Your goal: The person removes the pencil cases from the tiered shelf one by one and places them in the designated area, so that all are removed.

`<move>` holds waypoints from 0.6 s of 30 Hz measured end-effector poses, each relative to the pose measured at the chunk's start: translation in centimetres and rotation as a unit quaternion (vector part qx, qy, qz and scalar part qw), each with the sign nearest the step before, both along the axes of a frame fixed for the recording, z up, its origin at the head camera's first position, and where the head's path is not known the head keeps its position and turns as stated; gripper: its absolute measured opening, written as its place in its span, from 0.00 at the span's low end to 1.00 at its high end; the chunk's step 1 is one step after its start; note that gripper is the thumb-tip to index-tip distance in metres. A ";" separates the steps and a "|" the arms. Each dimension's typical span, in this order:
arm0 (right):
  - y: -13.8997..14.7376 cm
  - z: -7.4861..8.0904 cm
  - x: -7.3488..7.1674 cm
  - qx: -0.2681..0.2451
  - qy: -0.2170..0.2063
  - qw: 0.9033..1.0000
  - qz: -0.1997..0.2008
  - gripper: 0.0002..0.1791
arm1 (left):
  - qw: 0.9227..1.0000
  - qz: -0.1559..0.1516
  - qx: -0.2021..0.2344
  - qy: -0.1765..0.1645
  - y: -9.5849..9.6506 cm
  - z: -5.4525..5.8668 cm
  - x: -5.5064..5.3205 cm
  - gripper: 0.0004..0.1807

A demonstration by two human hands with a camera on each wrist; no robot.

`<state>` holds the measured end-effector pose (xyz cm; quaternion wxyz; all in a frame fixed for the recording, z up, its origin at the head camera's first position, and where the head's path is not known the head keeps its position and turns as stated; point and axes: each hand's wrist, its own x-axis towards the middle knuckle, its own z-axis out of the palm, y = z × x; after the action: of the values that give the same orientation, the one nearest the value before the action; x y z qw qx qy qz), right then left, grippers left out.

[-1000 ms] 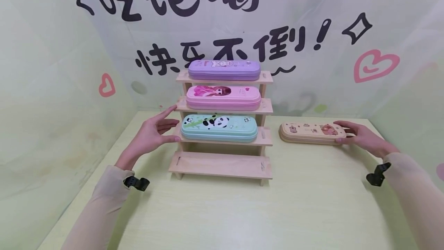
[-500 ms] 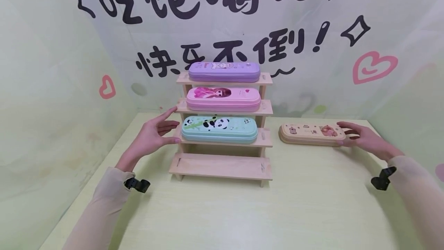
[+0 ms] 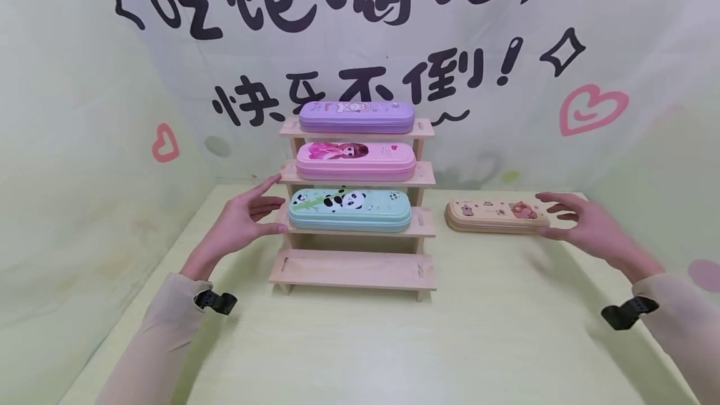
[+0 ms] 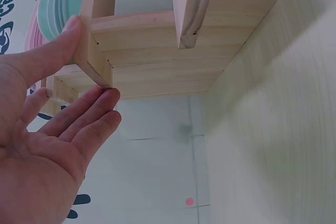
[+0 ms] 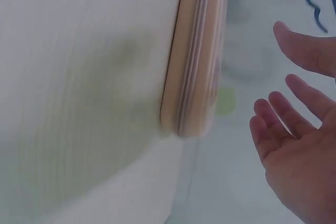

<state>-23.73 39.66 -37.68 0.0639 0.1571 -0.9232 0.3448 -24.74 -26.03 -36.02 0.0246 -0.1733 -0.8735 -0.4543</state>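
Note:
In the head view my left hand [image 3: 236, 224] holds the left end of a stepped wooden display stand [image 3: 351, 267]. The left wrist view shows its thumb [image 4: 71, 32] on one edge of a step beside the teal case, with fingertips against the step's other corner. On the stand's steps sit a purple pencil case [image 3: 357, 117], a pink one [image 3: 355, 161] with a doll print, and a teal one [image 3: 350, 210] with pandas. A beige pencil case [image 3: 497, 215] lies on the table to the right. My right hand [image 3: 596, 230], fingers spread, hovers by its right end, apart from it in the right wrist view.
The stand's lowest step [image 3: 354, 269] bears no case. Behind the pale table [image 3: 360, 342] hangs a printed backdrop [image 3: 495, 136] with black lettering. Side panels [image 3: 73, 174] border the table at left and right.
My right hand has let go of the beige pencil case and drawn back to the right. The left hand stays at the stand. The head view has shifted slightly.

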 end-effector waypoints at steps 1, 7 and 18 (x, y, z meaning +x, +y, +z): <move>-0.8 0.2 0.3 0.000 0.007 1.000 0.002 0.39 | 1.000 0.001 0.000 0.000 0.0 0.0 0.0 0.58; -5.8 1.4 2.1 -0.024 0.031 0.999 0.029 0.37 | 1.000 0.001 0.002 0.003 -0.1 0.1 0.1 0.57; -13.0 4.2 2.9 -0.055 0.013 0.996 0.075 0.37 | 1.000 -0.005 0.008 0.004 -0.1 0.1 0.1 0.57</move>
<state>-20.88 26.61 -33.48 0.0585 0.2268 -0.8874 0.3970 -24.61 -26.09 -35.90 0.0273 -0.1795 -0.8687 -0.4610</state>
